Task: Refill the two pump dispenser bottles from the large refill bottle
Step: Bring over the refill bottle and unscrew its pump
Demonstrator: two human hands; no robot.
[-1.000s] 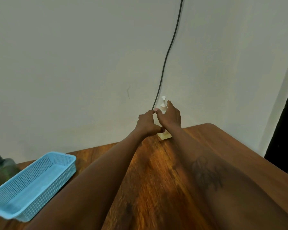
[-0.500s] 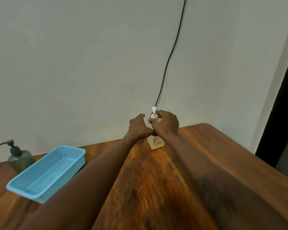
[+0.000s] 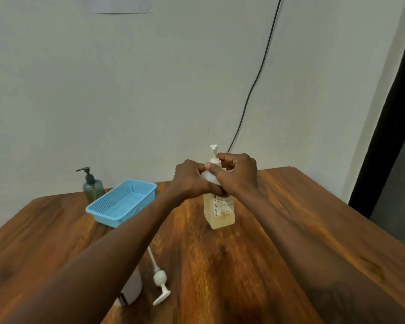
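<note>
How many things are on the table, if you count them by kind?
Bottles: 3 - the yellowish bottle held by both hands, the dark green pump bottle, and a white bottle partly hidden under the left arm.
Baskets: 1 - the blue basket.
Loose pump heads: 1 - the white pump lying flat.
Total: 5

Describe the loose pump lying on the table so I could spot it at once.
On the wooden table, look at the near edge, below the left forearm. A white pump lies flat there beside a white bottle. Unlike the other pumps, it is off its bottle, its long tube bare.
</note>
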